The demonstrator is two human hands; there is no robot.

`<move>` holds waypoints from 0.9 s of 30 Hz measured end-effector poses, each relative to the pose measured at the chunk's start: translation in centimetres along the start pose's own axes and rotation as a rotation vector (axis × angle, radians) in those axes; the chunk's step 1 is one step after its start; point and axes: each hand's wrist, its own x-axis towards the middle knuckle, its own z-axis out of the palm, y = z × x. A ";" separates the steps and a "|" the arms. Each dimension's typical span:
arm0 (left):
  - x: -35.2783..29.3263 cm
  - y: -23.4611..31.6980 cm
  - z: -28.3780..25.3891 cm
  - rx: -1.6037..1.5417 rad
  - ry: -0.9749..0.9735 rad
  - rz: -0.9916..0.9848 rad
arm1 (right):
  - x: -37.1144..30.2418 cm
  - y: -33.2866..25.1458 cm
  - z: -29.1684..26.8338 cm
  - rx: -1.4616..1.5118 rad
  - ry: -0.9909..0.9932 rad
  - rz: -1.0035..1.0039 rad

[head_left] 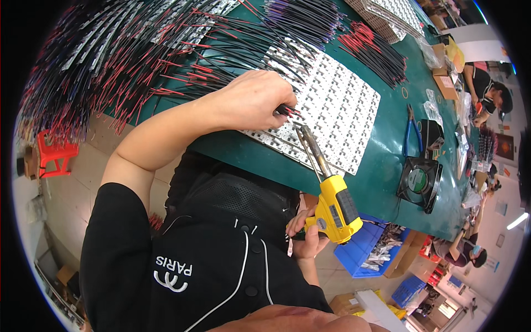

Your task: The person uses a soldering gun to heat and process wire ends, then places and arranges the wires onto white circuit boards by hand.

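Observation:
My left hand (260, 99) is closed round a small bunch of thin black and red wires (289, 110), whose ends stick out past the fingers. It is over the near left part of a white circuit board panel (345, 105), which carries rows of small dark parts. My right hand (307, 235) grips a yellow soldering gun (334, 213) with a dark grip pad. The gun's metal tip points up at the wire ends, close to the board; whether it touches them I cannot tell. Behind my left wrist, more black and red wires (213, 74) lie across the green table (381, 160).
Wired board strips (110, 50) pile up at the far left. A black-and-red wire bundle (376, 52) lies beyond the panel. To the right are blue-handled pliers (410, 133) and a black fan (419, 182). A blue bin (354, 254) stands below the table edge. Other people work farther right.

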 end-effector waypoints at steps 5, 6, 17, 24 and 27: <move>0.1 0.1 0.1 0.008 0.004 -0.009 | -0.2 0.5 -0.7 0.011 -0.025 0.020; 0.1 0.2 0.2 0.011 -0.009 -0.031 | -0.2 0.6 -0.9 0.020 -0.073 0.022; 0.1 0.0 1.0 -0.003 0.082 0.017 | 0.1 -0.4 -0.2 -0.063 -0.005 -0.016; 0.4 -0.9 0.9 -0.006 0.014 0.067 | 0.1 -0.5 -0.2 -0.063 -0.009 -0.038; 0.7 -1.0 0.5 -0.024 -0.011 0.108 | -0.2 -0.1 -0.8 -0.006 -0.064 -0.022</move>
